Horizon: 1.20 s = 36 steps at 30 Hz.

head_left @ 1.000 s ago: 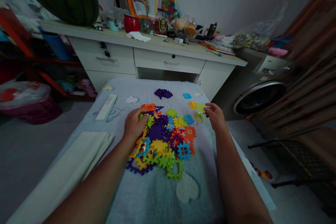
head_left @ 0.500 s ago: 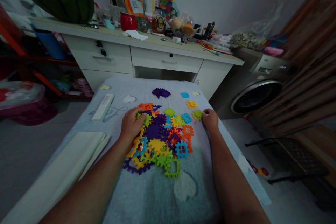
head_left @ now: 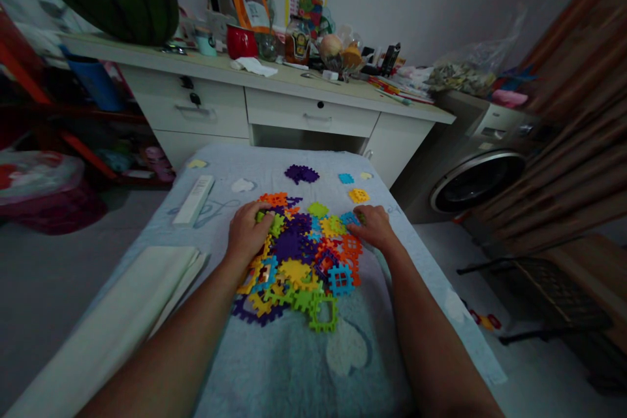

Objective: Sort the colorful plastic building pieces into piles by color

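Colourful notched plastic building pieces lie in a loose heap in the middle of the cloth-covered table. My left hand rests at the heap's left edge, its fingers curled and its thumb over a green notched piece. On the other side, my right hand has its thumb and forefinger closed around the edge of a blue notched piece. A yellow-and-green pair lies just left of those fingers. My right hand hides what is beneath it.
Beyond the heap lie a purple cluster, a small blue piece and a yellow piece. A white box and folded white material are at left. A cluttered cabinet and washing machine stand behind.
My right hand has moved left, from beside a green piece at the right to the blue piece at the heap's edge. That green piece is now hidden. My left hand has stayed in place.
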{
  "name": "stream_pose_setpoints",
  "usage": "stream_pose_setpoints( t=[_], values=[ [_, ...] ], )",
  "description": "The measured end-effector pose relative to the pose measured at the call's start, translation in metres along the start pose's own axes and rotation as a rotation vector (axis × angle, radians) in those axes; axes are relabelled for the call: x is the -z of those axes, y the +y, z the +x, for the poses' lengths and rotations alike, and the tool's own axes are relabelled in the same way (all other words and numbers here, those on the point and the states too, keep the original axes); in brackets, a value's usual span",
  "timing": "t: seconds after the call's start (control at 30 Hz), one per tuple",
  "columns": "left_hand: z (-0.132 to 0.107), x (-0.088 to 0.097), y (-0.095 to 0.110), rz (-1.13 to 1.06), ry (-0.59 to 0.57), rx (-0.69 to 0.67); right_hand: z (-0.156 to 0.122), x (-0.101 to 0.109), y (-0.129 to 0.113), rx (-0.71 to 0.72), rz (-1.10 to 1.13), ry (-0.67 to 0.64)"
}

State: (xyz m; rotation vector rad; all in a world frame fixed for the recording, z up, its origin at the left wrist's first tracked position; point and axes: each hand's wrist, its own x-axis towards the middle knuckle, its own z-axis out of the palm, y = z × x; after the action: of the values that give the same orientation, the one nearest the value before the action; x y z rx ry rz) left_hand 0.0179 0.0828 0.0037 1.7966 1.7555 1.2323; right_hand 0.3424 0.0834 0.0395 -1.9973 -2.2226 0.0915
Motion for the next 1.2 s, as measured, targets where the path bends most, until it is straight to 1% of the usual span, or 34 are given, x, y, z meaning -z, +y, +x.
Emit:
stream_pose_setpoints(
  t=[0.2, 0.3, 0.4, 0.47, 0.57, 0.77, 0.9, 1.0, 1.1, 1.2],
  values=[
    [0.000, 0.000, 0.000, -0.010, 0.001, -0.005, -0.002, 0.000, -0.006, 0.030, 0.006, -0.035],
    [0.000, -0.001, -0.002, -0.012, 0.006, 0.000, -0.002, 0.000, -0.008, 0.006, 0.043, -0.007],
    [0.001, -0.002, -0.004, -0.017, 0.010, -0.005, 0.005, 0.000, -0.009, -0.006, 0.109, 0.054],
    [0.001, -0.003, -0.005, -0.019, 0.008, -0.013, 0.014, 0.001, -0.007, -0.007, 0.150, 0.118],
    [0.001, -0.002, -0.004, -0.012, 0.006, -0.015, 0.037, 0.001, -0.004, -0.037, 0.180, 0.203],
    [0.001, -0.001, -0.002, -0.014, 0.004, -0.016, 0.094, 0.002, 0.002, -0.160, 0.133, 0.256],
    [0.000, -0.002, -0.004, -0.024, 0.008, -0.026, 0.125, 0.005, 0.006, -0.269, 0.131, 0.251],
    [0.000, -0.002, -0.005, -0.025, 0.014, -0.031, 0.142, 0.006, 0.010, -0.358, 0.148, 0.245],
    [0.000, -0.002, -0.005, -0.025, 0.012, -0.034, 0.150, 0.004, 0.014, -0.396, 0.185, 0.218],
    [0.001, -0.002, -0.003, -0.022, 0.006, -0.035, 0.150, -0.002, 0.018, -0.384, 0.213, 0.161]
  ],
)
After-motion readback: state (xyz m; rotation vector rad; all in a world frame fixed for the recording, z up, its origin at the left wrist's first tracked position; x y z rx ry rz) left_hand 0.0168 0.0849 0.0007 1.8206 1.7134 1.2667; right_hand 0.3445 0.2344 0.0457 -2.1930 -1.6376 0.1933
